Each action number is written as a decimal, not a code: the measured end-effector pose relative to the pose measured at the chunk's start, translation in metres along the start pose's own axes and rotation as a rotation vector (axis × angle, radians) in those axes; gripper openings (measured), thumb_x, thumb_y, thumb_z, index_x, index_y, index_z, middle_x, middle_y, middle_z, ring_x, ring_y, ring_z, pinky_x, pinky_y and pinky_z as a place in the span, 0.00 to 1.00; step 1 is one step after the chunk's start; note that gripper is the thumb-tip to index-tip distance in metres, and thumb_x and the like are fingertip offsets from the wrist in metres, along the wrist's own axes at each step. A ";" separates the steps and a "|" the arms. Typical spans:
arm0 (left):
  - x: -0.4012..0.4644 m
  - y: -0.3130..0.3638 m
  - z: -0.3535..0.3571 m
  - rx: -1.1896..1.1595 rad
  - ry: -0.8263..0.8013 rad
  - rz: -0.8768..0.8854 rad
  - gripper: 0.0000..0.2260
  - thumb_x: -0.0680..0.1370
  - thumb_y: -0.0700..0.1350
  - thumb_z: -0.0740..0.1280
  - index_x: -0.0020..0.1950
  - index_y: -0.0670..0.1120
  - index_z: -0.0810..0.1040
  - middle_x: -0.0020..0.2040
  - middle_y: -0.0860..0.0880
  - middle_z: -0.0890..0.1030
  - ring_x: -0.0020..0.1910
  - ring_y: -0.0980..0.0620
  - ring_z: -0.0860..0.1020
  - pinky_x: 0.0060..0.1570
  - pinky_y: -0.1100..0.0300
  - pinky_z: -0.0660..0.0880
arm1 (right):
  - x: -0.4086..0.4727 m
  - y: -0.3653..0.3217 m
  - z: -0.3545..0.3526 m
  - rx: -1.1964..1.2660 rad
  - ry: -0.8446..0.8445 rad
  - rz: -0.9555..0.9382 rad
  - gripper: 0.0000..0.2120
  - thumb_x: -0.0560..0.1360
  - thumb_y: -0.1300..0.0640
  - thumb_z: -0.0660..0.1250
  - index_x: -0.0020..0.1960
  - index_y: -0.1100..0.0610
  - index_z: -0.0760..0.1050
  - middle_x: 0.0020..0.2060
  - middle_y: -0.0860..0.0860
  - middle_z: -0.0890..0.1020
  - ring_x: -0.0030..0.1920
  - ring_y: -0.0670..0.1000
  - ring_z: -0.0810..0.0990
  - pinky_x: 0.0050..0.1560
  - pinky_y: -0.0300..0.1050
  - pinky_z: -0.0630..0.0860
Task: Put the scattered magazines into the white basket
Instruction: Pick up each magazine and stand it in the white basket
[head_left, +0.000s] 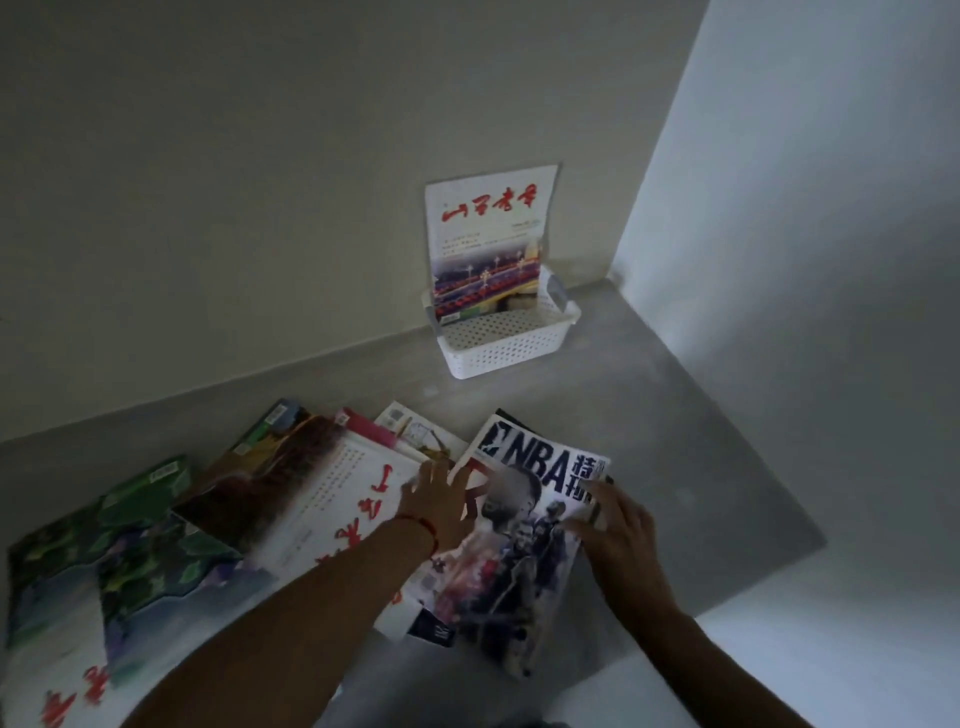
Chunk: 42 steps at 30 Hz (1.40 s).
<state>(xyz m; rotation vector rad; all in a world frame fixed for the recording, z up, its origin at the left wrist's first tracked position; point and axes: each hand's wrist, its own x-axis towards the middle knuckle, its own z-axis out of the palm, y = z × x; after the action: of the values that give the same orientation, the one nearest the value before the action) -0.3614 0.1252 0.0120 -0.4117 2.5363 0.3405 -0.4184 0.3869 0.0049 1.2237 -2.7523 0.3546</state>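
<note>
A plain, pale beige wall (234, 182) rises behind a grey surface (649, 415) and meets it along a straight seam. On the right a second wall (831, 208) forms a corner and looks cooler and bluish-white, brighter than the rest. The scene is dim overall, with soft shadows.

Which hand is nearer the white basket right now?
Left, narrowly. The left hand lies on the magazine pile's far side, almost straight below the white basket. The right hand rests on the NBA magazine, further toward the person and off to the right.
</note>
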 end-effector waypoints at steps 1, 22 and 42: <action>-0.003 0.005 0.010 0.012 0.041 -0.028 0.34 0.79 0.56 0.64 0.80 0.49 0.51 0.80 0.40 0.51 0.79 0.38 0.51 0.75 0.40 0.59 | -0.002 -0.001 0.003 0.095 -0.048 0.174 0.14 0.70 0.49 0.75 0.55 0.47 0.82 0.69 0.57 0.74 0.70 0.58 0.70 0.63 0.63 0.75; -0.036 0.052 -0.079 -0.899 0.428 0.118 0.09 0.82 0.40 0.62 0.55 0.55 0.77 0.50 0.49 0.85 0.46 0.56 0.83 0.43 0.57 0.82 | 0.033 0.050 -0.018 1.137 -0.199 0.770 0.04 0.80 0.61 0.64 0.49 0.57 0.78 0.43 0.55 0.86 0.41 0.54 0.86 0.46 0.58 0.84; 0.083 0.005 -0.250 -1.067 0.863 -0.240 0.07 0.76 0.44 0.67 0.47 0.48 0.86 0.41 0.45 0.87 0.44 0.45 0.86 0.49 0.45 0.83 | 0.374 0.122 -0.100 0.848 0.185 0.233 0.04 0.75 0.58 0.73 0.47 0.59 0.82 0.43 0.53 0.87 0.44 0.52 0.87 0.50 0.56 0.84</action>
<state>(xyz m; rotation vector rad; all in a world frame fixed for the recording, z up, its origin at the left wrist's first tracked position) -0.5484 0.0310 0.1726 -1.4967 2.7778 1.7345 -0.7589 0.2230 0.1528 0.8849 -2.6224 1.6821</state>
